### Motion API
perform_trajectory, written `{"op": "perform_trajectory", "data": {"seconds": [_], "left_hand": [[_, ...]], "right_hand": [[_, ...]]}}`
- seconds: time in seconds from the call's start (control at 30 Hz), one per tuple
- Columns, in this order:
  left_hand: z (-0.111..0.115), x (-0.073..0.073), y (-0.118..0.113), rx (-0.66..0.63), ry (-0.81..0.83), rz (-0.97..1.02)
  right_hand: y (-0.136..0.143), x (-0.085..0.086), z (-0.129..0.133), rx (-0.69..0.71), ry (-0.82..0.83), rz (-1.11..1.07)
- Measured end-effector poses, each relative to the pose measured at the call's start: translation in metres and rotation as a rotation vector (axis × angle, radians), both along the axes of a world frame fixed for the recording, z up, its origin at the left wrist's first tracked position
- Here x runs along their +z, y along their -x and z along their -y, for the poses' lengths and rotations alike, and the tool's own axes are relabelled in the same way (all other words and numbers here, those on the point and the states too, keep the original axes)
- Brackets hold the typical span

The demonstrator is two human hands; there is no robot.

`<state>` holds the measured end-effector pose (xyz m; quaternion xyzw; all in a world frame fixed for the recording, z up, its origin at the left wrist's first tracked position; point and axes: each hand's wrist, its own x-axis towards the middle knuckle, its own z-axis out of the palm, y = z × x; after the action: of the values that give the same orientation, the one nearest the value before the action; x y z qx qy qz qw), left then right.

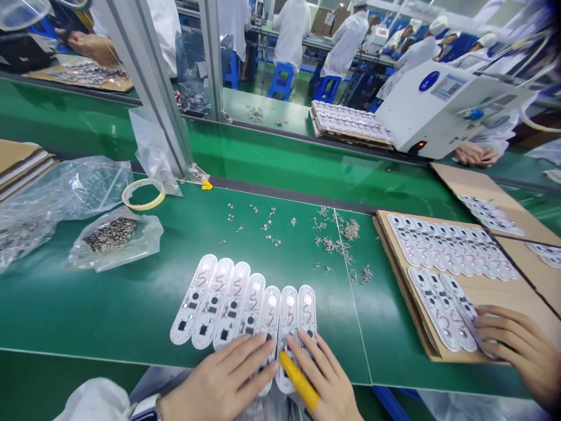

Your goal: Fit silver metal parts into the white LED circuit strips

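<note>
Several oblong white plastic casings with small circuit boards and wires (227,301) lie side by side in a row on the green worktop. My left hand (223,377) reaches in from below, its fingers stretched out over the lower ends of the casings near the row's right part. Beside it, my right hand (326,374) has its fingers extended over the two rightmost casings (289,310). A yellow finger cover (300,380) sits on one finger of that hand. Loose small metal parts (328,242) are scattered on the worktop beyond the row.
At right, another person's hand (517,339) touches casings on a cardboard sheet (495,298). A bag of metal parts (111,235) and a tape roll (144,195) lie at left. A metal post (153,88) stands behind; a white machine (447,105) is at back right.
</note>
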<state>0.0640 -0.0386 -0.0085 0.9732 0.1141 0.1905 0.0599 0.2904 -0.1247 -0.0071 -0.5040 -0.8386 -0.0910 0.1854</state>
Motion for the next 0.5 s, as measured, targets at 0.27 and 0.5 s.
{"op": "perform_trajectory", "data": {"seconds": [0.27, 0.5], "left_hand": [[-0.003, -0.006, 0.014, -0.168, -0.008, 0.195], [-0.023, 0.045, 0.02, -0.344, 0.099, 0.043]], "right_hand": [[-0.017, 0.012, 0.014, 0.243, 0.038, 0.097], [-0.042, 0.06, -0.011, 0.154, 0.046, 0.012]]}}
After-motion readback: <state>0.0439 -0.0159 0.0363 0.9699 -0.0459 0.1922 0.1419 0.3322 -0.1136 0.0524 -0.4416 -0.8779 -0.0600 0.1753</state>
